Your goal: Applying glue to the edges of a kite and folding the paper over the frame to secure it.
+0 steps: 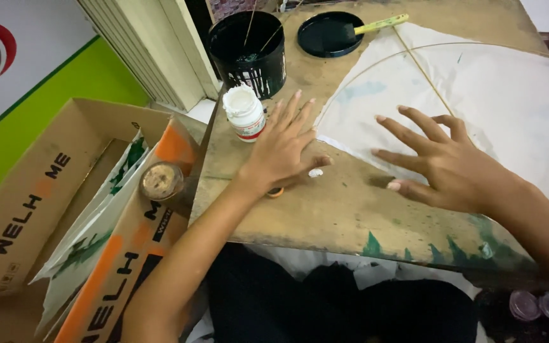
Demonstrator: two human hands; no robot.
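A white paper kite sheet (490, 89) with thin bamboo sticks (424, 73) lies on the brown work board (325, 209). My right hand (440, 162) rests flat on the sheet's near edge, fingers spread. My left hand (284, 149) lies flat on the board by the sheet's left corner, fingers apart, holding nothing. A white blob of glue (316, 172) sits at my left thumb tip. A small white glue bottle (244, 113) stands just left of my left hand.
A black paint bucket (249, 51) with sticks stands at the board's far left, its black lid (328, 33) with a yellow-handled brush (382, 24) beside it. An open cardboard box (46, 190) with paper sheets sits on the left, a round tin (161, 181) on its edge.
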